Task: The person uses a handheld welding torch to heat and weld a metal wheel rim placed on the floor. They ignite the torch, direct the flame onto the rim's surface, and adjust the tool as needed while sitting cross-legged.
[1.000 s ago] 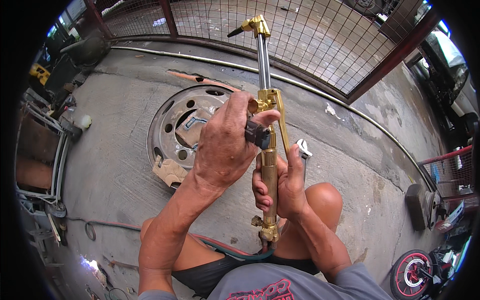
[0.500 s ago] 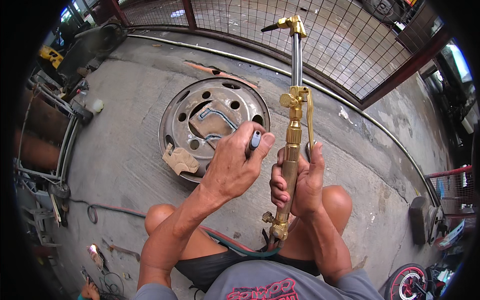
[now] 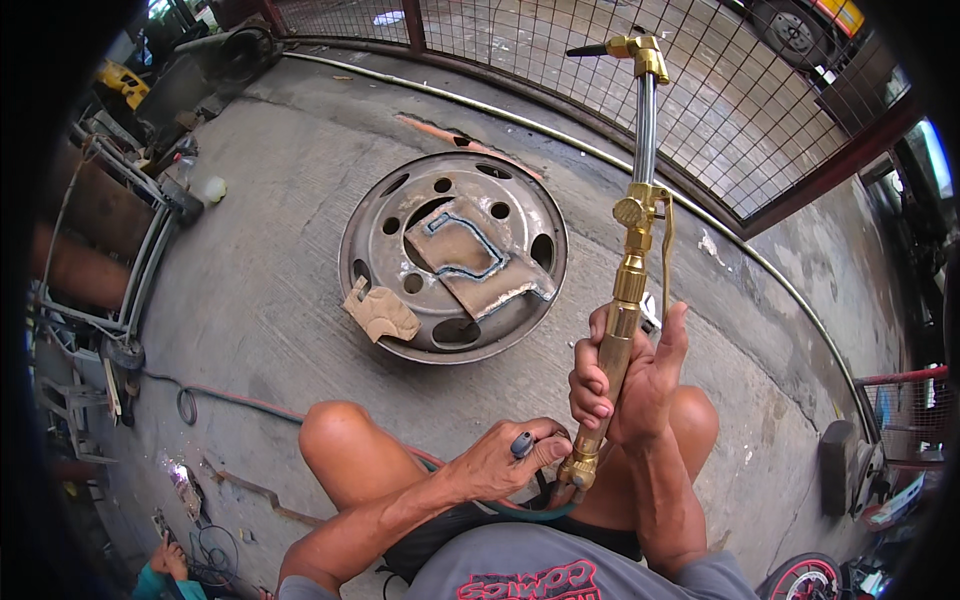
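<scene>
My right hand (image 3: 645,390) is wrapped round the handle of a brass cutting torch (image 3: 633,275), held upright with its head at the top. A small shiny metal piece (image 3: 648,310) shows behind the handle near my right thumb. My left hand (image 3: 505,460) is closed on a small dark stick-shaped object (image 3: 522,445). Its fingertips are at the valve knob low on the torch, partly hidden. Beyond my knees a steel wheel rim (image 3: 365,210) lies flat. On it rests a metal plate (image 3: 465,285) with dark bluish outlines, and a torn brown cardboard piece (image 3: 382,315) at its near-left edge.
Red and green hoses (image 3: 240,402) run across the concrete from the left to the torch. A mesh fence (image 3: 560,80) and a pale pipe (image 3: 470,118) cross the far side. Metal frames (image 3: 110,250) stand left. Another person's hand (image 3: 172,560) shows lower left, near sparks (image 3: 185,480).
My left hand has drawn back from above the plate to the torch's lower end, keeping the dark object. The plate shows more fully. In the picture the torch appears further right.
</scene>
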